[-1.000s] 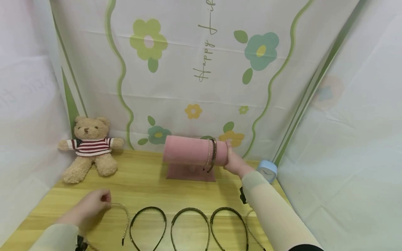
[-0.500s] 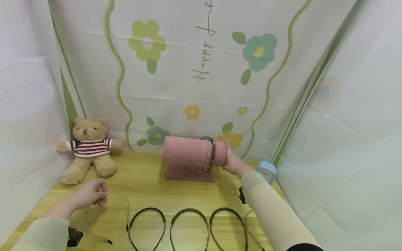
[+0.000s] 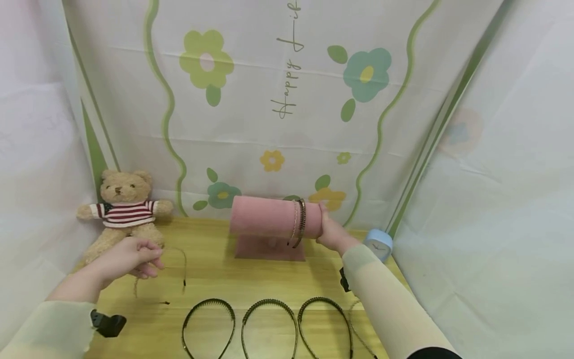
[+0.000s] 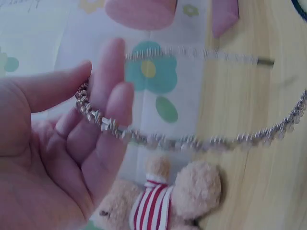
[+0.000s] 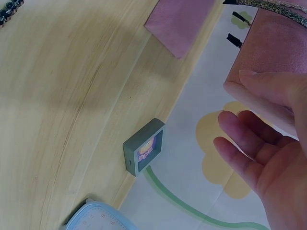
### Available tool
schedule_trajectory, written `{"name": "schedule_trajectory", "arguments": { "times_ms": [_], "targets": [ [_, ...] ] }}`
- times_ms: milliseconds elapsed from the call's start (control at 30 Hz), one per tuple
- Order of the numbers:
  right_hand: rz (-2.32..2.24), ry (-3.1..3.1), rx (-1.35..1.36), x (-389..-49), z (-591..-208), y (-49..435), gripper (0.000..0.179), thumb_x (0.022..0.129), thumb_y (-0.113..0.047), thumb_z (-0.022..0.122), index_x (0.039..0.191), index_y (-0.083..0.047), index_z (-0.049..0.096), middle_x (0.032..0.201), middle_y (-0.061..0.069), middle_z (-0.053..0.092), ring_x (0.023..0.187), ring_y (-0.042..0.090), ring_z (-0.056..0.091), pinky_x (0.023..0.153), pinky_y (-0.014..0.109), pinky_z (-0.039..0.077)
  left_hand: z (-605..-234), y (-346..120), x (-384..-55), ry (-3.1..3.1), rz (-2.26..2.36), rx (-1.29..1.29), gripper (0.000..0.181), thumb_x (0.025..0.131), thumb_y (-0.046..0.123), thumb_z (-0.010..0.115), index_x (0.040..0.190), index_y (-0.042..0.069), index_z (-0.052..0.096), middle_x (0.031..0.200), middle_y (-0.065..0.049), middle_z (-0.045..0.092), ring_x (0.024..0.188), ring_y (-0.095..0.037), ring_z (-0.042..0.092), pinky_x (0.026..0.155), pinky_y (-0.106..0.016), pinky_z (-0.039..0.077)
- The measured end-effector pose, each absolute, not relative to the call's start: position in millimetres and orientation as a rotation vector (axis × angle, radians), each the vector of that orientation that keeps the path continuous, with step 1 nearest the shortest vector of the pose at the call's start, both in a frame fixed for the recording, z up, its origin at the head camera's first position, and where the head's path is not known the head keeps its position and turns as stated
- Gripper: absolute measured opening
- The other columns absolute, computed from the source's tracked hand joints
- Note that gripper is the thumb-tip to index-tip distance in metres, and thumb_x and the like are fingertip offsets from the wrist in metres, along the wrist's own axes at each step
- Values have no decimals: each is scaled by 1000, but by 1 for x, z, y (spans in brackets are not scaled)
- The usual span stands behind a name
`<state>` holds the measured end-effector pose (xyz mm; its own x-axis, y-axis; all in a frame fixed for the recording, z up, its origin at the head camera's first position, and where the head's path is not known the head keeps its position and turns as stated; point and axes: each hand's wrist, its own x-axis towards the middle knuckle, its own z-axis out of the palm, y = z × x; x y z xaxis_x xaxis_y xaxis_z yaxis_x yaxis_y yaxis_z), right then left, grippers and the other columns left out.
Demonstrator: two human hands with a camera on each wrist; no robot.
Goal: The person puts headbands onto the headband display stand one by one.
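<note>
My left hand (image 3: 127,259) is raised over the left side of the table, in front of the teddy bear. It pinches a thin beaded headband (image 4: 192,143) between thumb and fingers; the band's free ends point toward the table's middle. At the back stands a pink roll-shaped headband stand (image 3: 262,217), with a pale headband (image 3: 294,222) and a darker headband (image 3: 302,224) hung near its right end. My right hand (image 3: 334,234) holds that right end, its thumb lying on the pink fabric in the right wrist view.
Several headbands lie in a front row, including a toothed black one (image 3: 234,316), a dark one (image 3: 269,301) and another dark one (image 3: 324,299). The teddy bear (image 3: 127,214) sits back left. A blue clock (image 3: 378,244) and a small grey-green frame (image 5: 144,146) are on the right.
My left hand has lifted the beaded headband off the table and carried it up and away toward the bear. The right hand stays at the stand's end.
</note>
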<state>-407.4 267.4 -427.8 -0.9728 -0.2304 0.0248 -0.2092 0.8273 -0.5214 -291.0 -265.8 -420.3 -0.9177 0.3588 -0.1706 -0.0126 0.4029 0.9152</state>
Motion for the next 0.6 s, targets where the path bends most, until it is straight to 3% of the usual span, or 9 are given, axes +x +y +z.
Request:
{"name": "schedule_trajectory", "arguments": {
  "times_ms": [267, 433, 500, 600],
  "targets": [
    [-841, 2966, -326, -408, -429, 266, 121, 82, 6, 72, 156, -27, -18, 128, 27, 55, 81, 25, 61, 72, 38, 51, -417, -252, -294, 2223, 1636, 270, 41, 107, 31, 45, 116, -8, 53, 95, -13, 69, 86, -31, 70, 77, -43, 57],
    [-843, 2969, -328, -410, -430, 267, 122, 82, 7, 72, 156, -30, -19, 127, 26, 56, 78, 24, 61, 71, 37, 51, -415, -244, -296, 2133, 1764, 389, 57, 108, 27, 43, 143, -15, 26, 112, -12, 66, 99, -25, 68, 87, -37, 54],
    [-845, 2973, -338, -409, -429, 267, 122, 81, 8, 72, 156, -29, -18, 124, 26, 57, 76, 24, 60, 69, 36, 51, -414, -240, -296, 2078, 1817, 484, 60, 108, 21, 43, 150, -11, 15, 121, -8, 64, 104, -24, 67, 89, -35, 53],
    [-837, 2981, -348, -409, -429, 267, 122, 81, 9, 71, 156, -28, -18, 120, 25, 59, 72, 24, 60, 66, 36, 51, -414, -233, -297, 2001, 1882, 621, 53, 108, 14, 41, 153, -2, 19, 130, -1, 62, 110, -27, 65, 90, -36, 53]
  ]
}}
